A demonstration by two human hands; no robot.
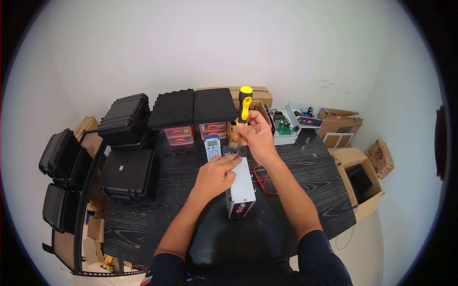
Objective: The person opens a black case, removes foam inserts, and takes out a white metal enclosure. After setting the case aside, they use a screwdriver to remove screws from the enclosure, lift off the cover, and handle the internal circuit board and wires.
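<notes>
In the right grip (257, 137), fingers closed about the lower handle: an upright yellow-and-black screwdriver (245, 101), shaft down to the far end of a smooth, white-topped oblong case (242, 180). Left grip (212, 176) over the same end, beside the shaft; whether closed on anything, impossible to tell. Beyond the left grip, a blue-edged multimeter (212, 148), markings too small to read; farther back, black foam (174, 106) above pink drawers (180, 136). Below the right grip, a looped red lead (264, 191); beneath everything, a black, wood-grained worktop (310, 167).
</notes>
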